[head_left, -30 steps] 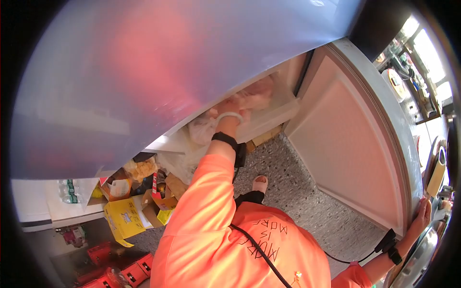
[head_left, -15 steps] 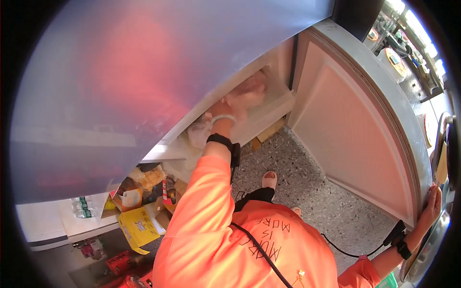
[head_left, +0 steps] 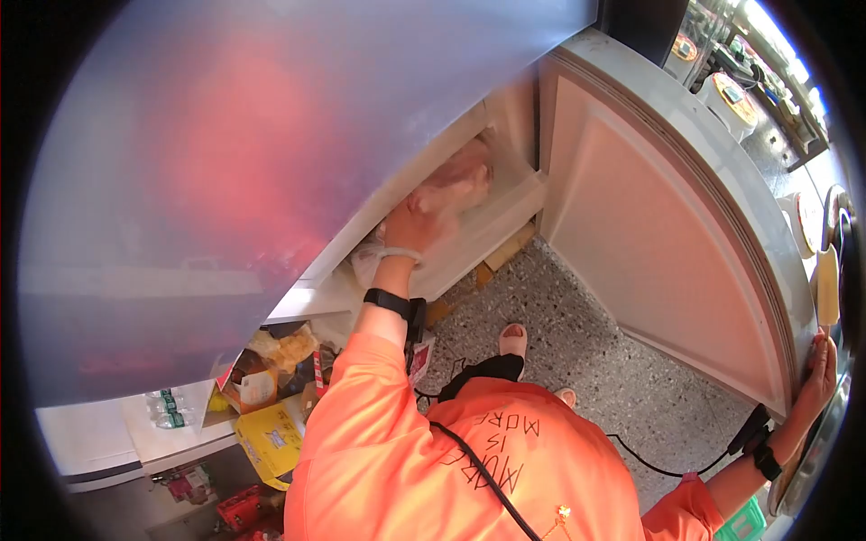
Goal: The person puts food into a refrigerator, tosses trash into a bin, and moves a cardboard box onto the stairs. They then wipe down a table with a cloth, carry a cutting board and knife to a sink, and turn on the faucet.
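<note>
My left hand (head_left: 410, 227) reaches down into a pale freezer drawer (head_left: 505, 209) and touches a clear plastic bag (head_left: 456, 183) with pinkish contents. Its fingers are blurred and partly hidden against the bag, so their grip is unclear. At the far right, my right hand (head_left: 821, 365) is closed on the stick of a cream-coloured ice cream bar (head_left: 828, 288), which points upward. That hand is beside the outer edge of the open freezer door (head_left: 658, 225).
A glossy blue-grey panel (head_left: 180, 198) covers the upper left. Lower left, a yellow packet (head_left: 271, 442), an opened carton (head_left: 253, 388) and small bottles (head_left: 169, 408) sit by a shelf. White tubs (head_left: 732, 101) stand beyond the door. Speckled floor (head_left: 577, 334) lies below.
My left hand has shifted slightly back toward me among the bags. In my right hand, the ice cream bar has risen and stands more upright. The whole view has moved a little.
</note>
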### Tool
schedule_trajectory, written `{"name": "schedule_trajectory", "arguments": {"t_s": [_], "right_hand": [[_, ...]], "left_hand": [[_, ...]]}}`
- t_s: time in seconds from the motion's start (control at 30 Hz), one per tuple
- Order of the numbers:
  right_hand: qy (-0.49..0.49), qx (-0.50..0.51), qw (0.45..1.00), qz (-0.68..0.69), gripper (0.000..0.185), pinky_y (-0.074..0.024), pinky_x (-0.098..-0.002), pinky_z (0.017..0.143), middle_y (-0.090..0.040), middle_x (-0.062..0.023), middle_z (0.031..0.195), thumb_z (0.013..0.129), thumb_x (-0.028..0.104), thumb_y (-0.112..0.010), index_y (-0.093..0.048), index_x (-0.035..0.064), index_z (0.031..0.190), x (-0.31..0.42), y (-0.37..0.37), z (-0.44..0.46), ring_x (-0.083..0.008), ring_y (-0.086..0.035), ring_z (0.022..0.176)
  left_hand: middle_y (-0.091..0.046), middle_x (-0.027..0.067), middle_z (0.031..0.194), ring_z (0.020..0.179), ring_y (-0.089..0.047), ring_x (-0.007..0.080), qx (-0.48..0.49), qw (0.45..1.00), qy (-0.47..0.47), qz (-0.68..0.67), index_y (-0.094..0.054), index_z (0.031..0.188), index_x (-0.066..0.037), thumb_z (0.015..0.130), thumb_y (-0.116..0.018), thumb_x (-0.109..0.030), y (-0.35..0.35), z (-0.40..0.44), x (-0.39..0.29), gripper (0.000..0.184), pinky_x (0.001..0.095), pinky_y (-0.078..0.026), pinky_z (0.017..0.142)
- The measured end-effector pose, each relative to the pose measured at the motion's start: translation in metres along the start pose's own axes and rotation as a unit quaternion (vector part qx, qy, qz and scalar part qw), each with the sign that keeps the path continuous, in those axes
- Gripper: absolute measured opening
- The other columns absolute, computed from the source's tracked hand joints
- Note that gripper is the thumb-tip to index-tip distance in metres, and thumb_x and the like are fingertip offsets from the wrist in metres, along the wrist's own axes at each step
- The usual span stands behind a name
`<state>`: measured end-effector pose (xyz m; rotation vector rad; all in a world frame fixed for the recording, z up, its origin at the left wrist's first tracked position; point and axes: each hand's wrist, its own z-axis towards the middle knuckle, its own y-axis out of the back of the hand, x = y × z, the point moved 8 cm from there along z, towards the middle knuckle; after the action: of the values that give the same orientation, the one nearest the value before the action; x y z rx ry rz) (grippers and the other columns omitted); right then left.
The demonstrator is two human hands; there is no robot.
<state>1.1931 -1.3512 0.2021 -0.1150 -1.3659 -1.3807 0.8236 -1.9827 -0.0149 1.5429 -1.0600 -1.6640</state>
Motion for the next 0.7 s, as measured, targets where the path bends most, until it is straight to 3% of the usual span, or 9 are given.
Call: {"name": "schedule_trajectory", "arguments": {"t_s": [0.1,0.17,0.3,0.37,0.43,0.5,0.53,0.6,0.7], "right_hand": [[0.003,0.018,1.0,-0.022,0.027,-0.0294,-0.0153,0.056,-0.058,0.0049,0.089,0.088,0.02,-0.047,-0.058,0.0024,0.105,0.001,-0.002,0.001,-0.0009,-0.036,0.063],[0.008,0.013,1.0,-0.019,0.027,-0.0293,-0.0154,0.057,-0.058,0.0051,0.087,0.088,0.02,-0.047,-0.059,0.0029,0.104,-0.004,0.001,0.004,-0.0016,-0.034,0.061],[0.006,0.001,1.0,0.022,0.027,-0.0294,-0.0157,0.058,-0.058,0.0053,0.086,0.088,0.02,-0.047,-0.059,0.0033,0.104,-0.009,0.001,0.004,-0.0016,-0.035,0.062],[-0.005,-0.002,1.0,0.018,0.027,-0.0295,-0.0158,0.059,-0.057,0.0055,0.085,0.087,0.02,-0.048,-0.059,0.0028,0.105,-0.002,-0.002,0.001,-0.0019,-0.034,0.063],[-0.001,0.002,1.0,0.009,0.027,-0.0295,-0.0156,0.059,-0.056,0.0055,0.085,0.087,0.02,-0.048,-0.058,0.0022,0.105,0.01,-0.003,-0.003,-0.002,-0.034,0.064],[0.005,0.005,1.0,0.002,0.028,-0.0295,-0.0153,0.059,-0.056,0.0055,0.085,0.086,0.02,-0.049,-0.058,0.0016,0.105,0.012,-0.005,-0.003,-0.0022,-0.034,0.064],[-0.003,0.008,1.0,0.025,0.028,-0.0293,-0.0152,0.059,-0.055,0.0057,0.084,0.086,0.02,-0.049,-0.058,0.0014,0.105,0.007,-0.006,-0.004,-0.0023,-0.035,0.064],[-0.005,0.013,0.999,0.043,0.028,-0.0291,-0.0152,0.059,-0.055,0.0058,0.083,0.086,0.02,-0.049,-0.058,0.0012,0.105,0.009,-0.006,-0.005,-0.0025,-0.035,0.064],[0.0,-0.013,1.0,0.013,0.027,-0.0277,-0.0151,0.058,-0.052,0.0062,0.077,0.087,0.02,-0.048,-0.059,0.0012,0.103,0.022,-0.006,-0.01,-0.0027,-0.034,0.063]], "left_hand": [[-0.05,0.0183,0.113,0.107,-0.045,0.0322,-0.091,0.952,-0.22,0.193,-0.047,0.112,-0.003,0.071,-0.054,-0.031,-0.002,0.001,-0.012,0.05,0.0388,-0.035,0.09],[-0.05,0.0172,0.114,0.105,-0.045,0.0331,0.134,0.974,0.047,0.176,-0.047,0.112,-0.003,0.072,-0.053,-0.029,-0.009,0.01,0.01,0.048,0.0402,-0.035,0.087],[-0.053,0.0181,0.107,0.099,-0.048,0.0341,0.062,0.994,0.091,-0.005,-0.047,0.111,-0.002,0.073,-0.055,-0.022,0.005,-0.012,-0.006,0.044,0.0419,-0.036,0.084],[-0.058,0.0175,0.088,0.085,-0.053,0.0352,-0.281,0.953,-0.064,0.092,-0.05,0.106,-0.003,0.072,-0.055,-0.015,0.067,-0.071,-0.081,0.037,0.0438,-0.039,0.079],[-0.056,0.0173,0.08,0.078,-0.055,0.032,-0.226,0.944,-0.231,0.058,-0.051,0.101,-0.004,0.072,-0.057,-0.013,0.034,-0.102,-0.102,0.031,0.0419,-0.043,0.07],[-0.055,0.0174,0.093,0.085,-0.054,0.0294,0.107,0.972,0.08,-0.195,-0.052,0.096,-0.002,0.074,-0.056,-0.015,-0.032,-0.12,-0.069,0.025,0.0401,-0.045,0.068],[-0.055,0.0174,0.093,0.085,-0.054,0.0294,0.105,0.971,0.081,-0.198,-0.052,0.096,-0.002,0.074,-0.056,-0.015,-0.038,-0.118,-0.059,0.025,0.0401,-0.045,0.068],[-0.051,0.0198,0.101,0.091,-0.053,0.0301,0.179,0.55,0.394,-0.714,-0.05,0.09,0.002,0.076,-0.051,-0.015,-0.11,-0.137,-0.024,0.021,0.0403,-0.046,0.071],[-0.051,0.022,0.1,0.089,-0.054,0.0345,0.065,0.468,0.386,-0.792,-0.048,0.081,0.004,0.074,-0.047,-0.013,-0.121,-0.114,-0.009,0.018,0.0442,-0.047,0.073]]}}
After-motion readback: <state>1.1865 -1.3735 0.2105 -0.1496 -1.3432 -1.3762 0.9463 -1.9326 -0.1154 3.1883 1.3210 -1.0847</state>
